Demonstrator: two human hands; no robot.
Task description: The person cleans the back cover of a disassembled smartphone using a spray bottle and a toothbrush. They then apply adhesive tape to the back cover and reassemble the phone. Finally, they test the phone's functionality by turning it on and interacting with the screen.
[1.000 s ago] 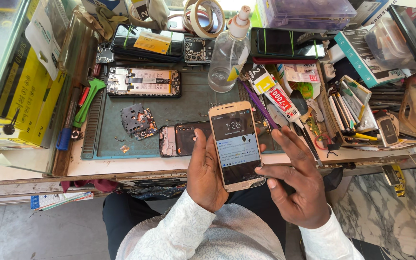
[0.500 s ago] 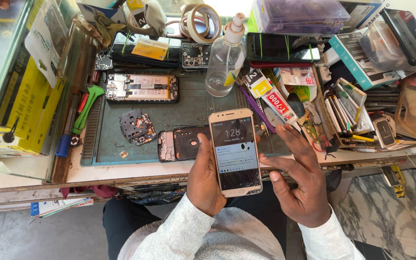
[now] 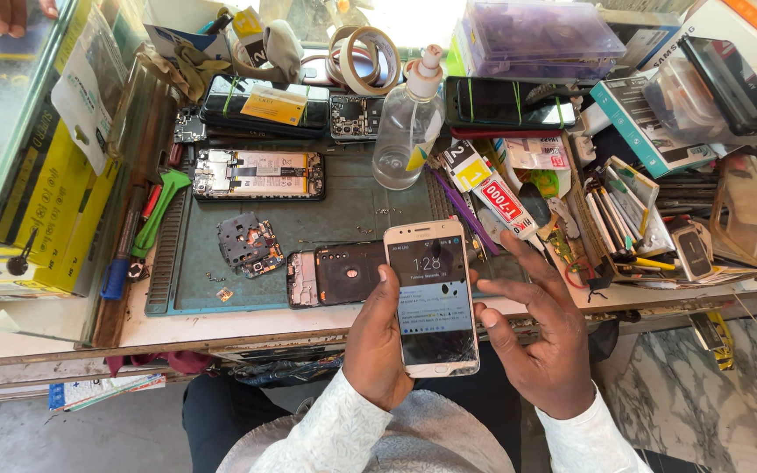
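Observation:
My left hand [image 3: 378,346] holds a gold smartphone [image 3: 430,298] upright over my lap, its screen lit and cracked near the bottom. The thumb rests on the phone's left edge. My right hand [image 3: 541,337] hovers just right of the phone with fingers spread, the thumb close to its right edge, holding nothing. Beyond the phone, on the green work mat [image 3: 335,210], lie a black phone back cover [image 3: 336,273], a small circuit board piece [image 3: 250,245] and an opened phone showing its battery [image 3: 258,173].
A clear spray bottle [image 3: 406,127] stands at the mat's far edge, glue tubes [image 3: 494,191] to its right. Tape rolls [image 3: 363,57], bundled phones [image 3: 508,102], a purple plastic box [image 3: 541,39] and tool clutter crowd the back and right. Yellow boxes [image 3: 41,210] fill the left.
The phone and both hands sit slightly lower and nearer in view. My right hand's fingers have spread and drawn a little away from the screen.

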